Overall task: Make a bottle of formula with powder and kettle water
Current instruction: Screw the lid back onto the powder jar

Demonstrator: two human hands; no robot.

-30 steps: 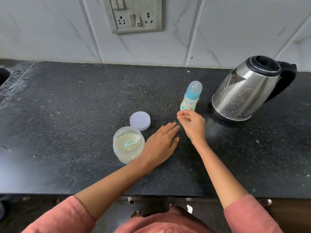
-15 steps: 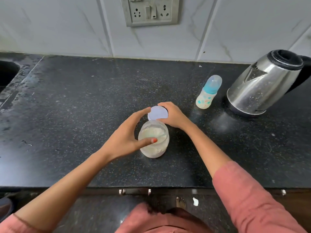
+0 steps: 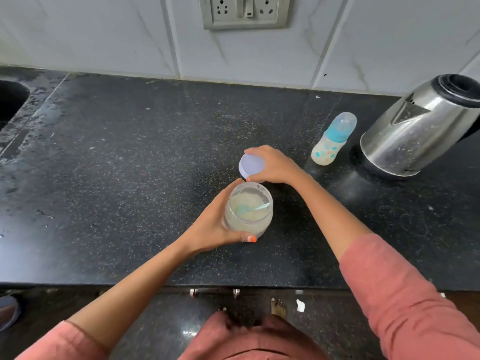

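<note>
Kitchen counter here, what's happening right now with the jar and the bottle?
A person's left hand grips the open powder jar, which has a scoop inside. The right hand holds the jar's lid just behind it. The baby bottle, capped, stands untouched beside the kettle on the counter.
</note>
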